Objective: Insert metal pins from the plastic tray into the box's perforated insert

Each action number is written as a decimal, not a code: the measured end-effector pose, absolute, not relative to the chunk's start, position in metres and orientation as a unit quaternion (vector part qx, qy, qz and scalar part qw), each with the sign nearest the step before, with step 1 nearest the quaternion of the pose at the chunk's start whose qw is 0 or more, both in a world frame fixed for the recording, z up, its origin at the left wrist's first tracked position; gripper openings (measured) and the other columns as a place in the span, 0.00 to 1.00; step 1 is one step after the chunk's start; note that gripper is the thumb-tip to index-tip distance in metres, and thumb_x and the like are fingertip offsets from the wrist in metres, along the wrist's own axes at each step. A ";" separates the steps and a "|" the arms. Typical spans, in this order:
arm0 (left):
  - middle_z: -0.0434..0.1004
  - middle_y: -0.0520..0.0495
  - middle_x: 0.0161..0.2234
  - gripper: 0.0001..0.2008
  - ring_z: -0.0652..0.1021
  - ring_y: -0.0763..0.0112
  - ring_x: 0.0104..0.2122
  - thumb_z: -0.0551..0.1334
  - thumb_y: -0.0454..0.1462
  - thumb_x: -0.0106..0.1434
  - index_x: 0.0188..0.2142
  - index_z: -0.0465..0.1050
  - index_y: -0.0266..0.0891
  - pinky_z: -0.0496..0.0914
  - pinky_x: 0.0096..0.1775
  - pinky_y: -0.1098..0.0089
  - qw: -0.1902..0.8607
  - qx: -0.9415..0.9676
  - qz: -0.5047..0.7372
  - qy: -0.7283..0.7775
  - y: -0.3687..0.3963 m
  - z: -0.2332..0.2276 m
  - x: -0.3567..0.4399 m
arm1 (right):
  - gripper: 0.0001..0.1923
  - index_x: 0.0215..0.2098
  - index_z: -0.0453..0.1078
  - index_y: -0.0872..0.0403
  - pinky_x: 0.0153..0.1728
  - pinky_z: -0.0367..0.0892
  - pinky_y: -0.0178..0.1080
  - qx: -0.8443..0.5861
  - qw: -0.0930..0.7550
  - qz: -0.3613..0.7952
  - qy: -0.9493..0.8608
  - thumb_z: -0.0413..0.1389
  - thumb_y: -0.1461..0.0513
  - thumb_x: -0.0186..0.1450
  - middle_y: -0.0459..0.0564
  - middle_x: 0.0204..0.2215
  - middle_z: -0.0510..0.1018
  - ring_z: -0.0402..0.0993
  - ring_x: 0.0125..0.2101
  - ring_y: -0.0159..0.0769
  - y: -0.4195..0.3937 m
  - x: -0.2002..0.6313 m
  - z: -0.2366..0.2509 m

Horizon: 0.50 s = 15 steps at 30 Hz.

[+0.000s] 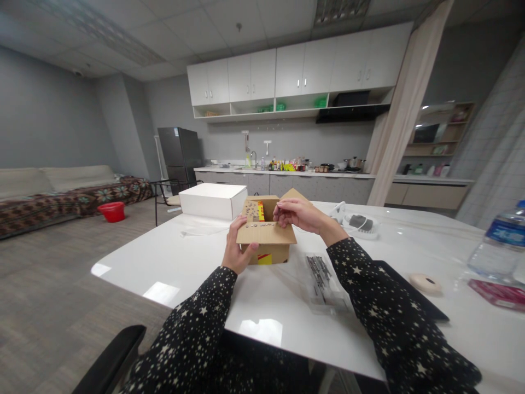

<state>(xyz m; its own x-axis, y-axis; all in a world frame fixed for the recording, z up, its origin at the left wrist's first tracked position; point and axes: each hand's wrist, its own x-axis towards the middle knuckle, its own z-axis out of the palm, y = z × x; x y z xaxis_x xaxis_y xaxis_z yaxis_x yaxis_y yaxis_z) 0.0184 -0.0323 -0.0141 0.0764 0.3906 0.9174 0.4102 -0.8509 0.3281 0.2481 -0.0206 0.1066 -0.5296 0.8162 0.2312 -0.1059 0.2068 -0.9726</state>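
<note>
A small brown cardboard box with open flaps (264, 232) is seen standing on the glossy white worktop (172, 262), a little in from its near edge and towards its left corner. The box's near left corner is clasped by the left hand (237, 249), whose grip is closed on the front flap, thumb on top and fingers underneath. The right hand (297, 213) is held over the box's right side, its fingertips pinched together at the flap's upper edge, where a row of small dark dots can be made out; whether something tiny is held between them cannot be told. Red and yellow printing is visible inside the box and low on its front. The box is judged to be opened already, with its contents not yet lifted out. A flat clear plastic bag with dark printing (324, 282) lies just right of the box, a closed white carton (212, 200) stands behind it towards the far left corner, and a clear water bottle with a blue label (498, 246) stands at the right edge.
</note>
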 end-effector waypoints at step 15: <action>0.65 0.35 0.61 0.30 0.62 0.49 0.66 0.60 0.54 0.66 0.62 0.59 0.43 0.58 0.65 0.43 -0.001 -0.735 -0.624 -0.265 -0.029 -0.017 0.017 | 0.12 0.29 0.73 0.59 0.20 0.64 0.29 -0.245 0.392 0.564 -0.684 0.64 0.57 0.62 0.51 0.27 0.80 0.69 0.20 0.25 -0.024 0.246 0.106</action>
<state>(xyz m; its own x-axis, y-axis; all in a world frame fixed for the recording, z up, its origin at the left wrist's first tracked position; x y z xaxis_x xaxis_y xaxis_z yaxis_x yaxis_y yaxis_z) 0.0170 -0.0292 -0.0168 0.0797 0.3911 0.9169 0.3890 -0.8591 0.3326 0.2460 -0.0243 0.1064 -0.5721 0.7780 0.2596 -0.1071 0.2430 -0.9641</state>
